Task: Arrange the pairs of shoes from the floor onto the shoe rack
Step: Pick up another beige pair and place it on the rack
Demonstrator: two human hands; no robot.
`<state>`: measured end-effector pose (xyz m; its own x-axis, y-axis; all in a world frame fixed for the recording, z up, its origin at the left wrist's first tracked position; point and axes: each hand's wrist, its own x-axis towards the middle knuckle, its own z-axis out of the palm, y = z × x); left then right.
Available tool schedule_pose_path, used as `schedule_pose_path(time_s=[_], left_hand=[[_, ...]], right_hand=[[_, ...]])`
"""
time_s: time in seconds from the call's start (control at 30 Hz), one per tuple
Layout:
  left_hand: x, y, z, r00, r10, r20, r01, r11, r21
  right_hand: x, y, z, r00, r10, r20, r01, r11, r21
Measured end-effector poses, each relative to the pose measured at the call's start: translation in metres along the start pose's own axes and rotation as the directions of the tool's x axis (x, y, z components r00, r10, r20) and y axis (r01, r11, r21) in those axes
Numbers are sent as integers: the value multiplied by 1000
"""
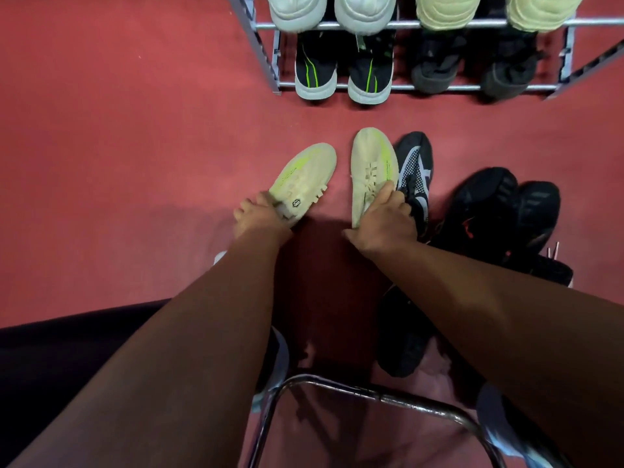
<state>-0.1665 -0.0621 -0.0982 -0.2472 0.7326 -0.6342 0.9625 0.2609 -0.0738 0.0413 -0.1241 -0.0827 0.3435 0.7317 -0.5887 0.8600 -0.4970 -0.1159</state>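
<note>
Two cream sneakers with neon-green streaks are low over the red floor in front of me. My left hand (258,216) grips the heel of the left cream sneaker (304,179), which tilts to the right. My right hand (381,221) grips the heel of the right cream sneaker (369,163), toe pointing away. The grey metal shoe rack (371,25) stands at the top. It carries a white pair (332,10), a pale yellow pair (449,11), a black-and-green pair (344,72) and a dark grey pair (472,72).
A black-and-white mesh sneaker (415,170) lies right beside the right cream sneaker. Black shoes (499,211) lie further right, and another black shoe (401,336) lies under my right forearm. A dark metal stool frame (371,391) curves at the bottom. Bare red floor spreads to the left.
</note>
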Motion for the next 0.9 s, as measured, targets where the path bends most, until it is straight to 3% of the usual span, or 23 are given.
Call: schedule_pose_path(time_s=[0.1,0.2,0.37,0.5,0.67,0.9], left_hand=[[-15,16,20,1000,-1,12,0,999,44],[-21,22,41,996,-22,-87,23,1000,9],[-14,17,39,993,62,-100,-65,997,-30],[-21,27,32,997,74,-35,-76,996,-42],[-44,37,-18,975,71,210,-14,965,-262],[-104,38,-73,909,67,410,32,973,-230]], right_hand=[[5,-1,5,1000,6,17,-5,999,-43],[9,-2,7,1000,-8,25,9,999,-32],[9,-2,3,1000,1,8,-1,1000,13],[2,0,-7,999,35,-34,-33,998,49],[-5,8,-36,999,50,-2,-49,994,100],[-34,22,-103,998,40,45,-47,985,165]])
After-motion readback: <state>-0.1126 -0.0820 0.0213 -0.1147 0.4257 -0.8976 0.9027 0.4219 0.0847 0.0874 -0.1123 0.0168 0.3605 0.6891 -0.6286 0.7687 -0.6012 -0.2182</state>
